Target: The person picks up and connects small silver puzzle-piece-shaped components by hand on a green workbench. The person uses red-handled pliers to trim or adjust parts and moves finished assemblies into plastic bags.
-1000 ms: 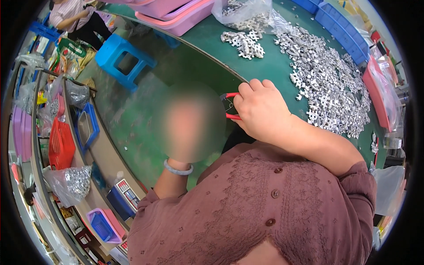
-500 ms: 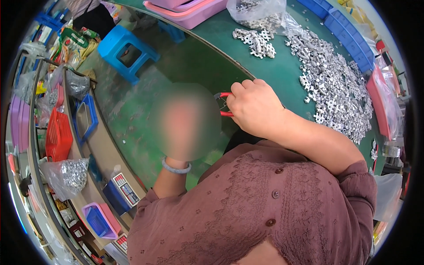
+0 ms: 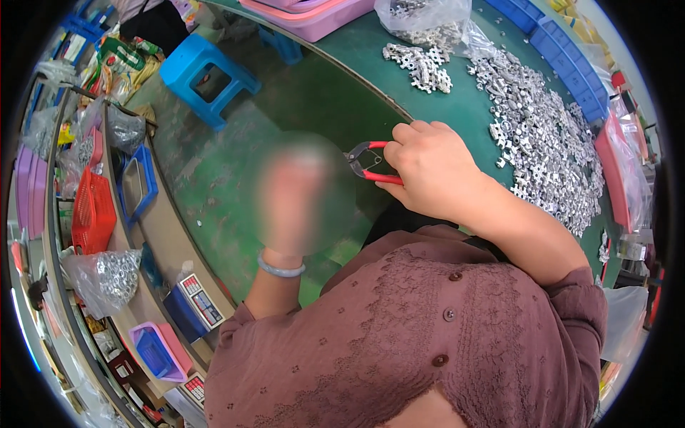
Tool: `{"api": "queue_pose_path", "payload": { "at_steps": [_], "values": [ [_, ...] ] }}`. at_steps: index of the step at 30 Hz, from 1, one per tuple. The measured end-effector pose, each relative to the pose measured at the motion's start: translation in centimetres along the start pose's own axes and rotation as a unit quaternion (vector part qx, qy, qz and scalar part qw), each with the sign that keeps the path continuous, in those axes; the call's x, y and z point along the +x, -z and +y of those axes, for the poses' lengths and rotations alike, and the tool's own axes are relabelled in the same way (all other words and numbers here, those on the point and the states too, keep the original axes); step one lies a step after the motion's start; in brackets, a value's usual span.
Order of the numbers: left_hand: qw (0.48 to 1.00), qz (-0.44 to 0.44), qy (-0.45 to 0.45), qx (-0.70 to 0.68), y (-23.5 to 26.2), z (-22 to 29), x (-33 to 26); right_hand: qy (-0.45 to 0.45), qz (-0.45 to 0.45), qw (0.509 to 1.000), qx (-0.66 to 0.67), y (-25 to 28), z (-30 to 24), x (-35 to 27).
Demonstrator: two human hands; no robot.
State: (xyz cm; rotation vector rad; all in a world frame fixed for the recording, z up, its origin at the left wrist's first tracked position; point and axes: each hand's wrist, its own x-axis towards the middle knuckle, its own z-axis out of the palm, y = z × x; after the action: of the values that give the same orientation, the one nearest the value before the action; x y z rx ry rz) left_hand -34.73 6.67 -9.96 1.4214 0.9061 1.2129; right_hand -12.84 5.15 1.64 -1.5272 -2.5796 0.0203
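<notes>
My right hand [image 3: 437, 170] is closed round red-handled pliers [image 3: 382, 177]. Their dark jaws point left, and a wire spring shows between the spread handles. My left hand [image 3: 287, 196] is held up just left of the jaws, over the floor. A round blur covers it, so its fingers are hidden. Something pale grey shows dimly at its upper end, too smeared to name. Beyond my right hand, small silver metal castings [image 3: 542, 146] lie heaped on the green table [image 3: 474, 118]. A smaller clump of joined metal pieces [image 3: 422, 69] lies nearer the table's edge.
An open plastic bag [image 3: 432, 20] of metal parts and pink baskets [image 3: 314, 23] stand on the table's far side. Blue bins [image 3: 564, 60] and a pink tray [image 3: 614, 167] border the heap. A blue stool [image 3: 203, 75] is on the floor. Left are shelves with a red basket [image 3: 93, 214] and a scale [image 3: 200, 303].
My right hand has shifted slightly right, and more of the pliers' jaws now shows clear of the blur. The left hand is nearly where it was.
</notes>
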Motion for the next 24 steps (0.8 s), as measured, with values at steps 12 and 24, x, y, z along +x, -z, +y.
{"api": "queue_pose_path", "payload": {
  "at_steps": [12,24],
  "values": [
    [0.994,-0.018,-0.057,0.091,-0.3,1.0,0.1,0.022,-0.039,0.995,0.089,1.3,1.1,0.1],
    [1.000,-0.020,-0.004,-0.015,-1.1,3.1,0.3,0.017,-0.167,0.942,0.292,0.8,3.5,0.4]
  ]
}}
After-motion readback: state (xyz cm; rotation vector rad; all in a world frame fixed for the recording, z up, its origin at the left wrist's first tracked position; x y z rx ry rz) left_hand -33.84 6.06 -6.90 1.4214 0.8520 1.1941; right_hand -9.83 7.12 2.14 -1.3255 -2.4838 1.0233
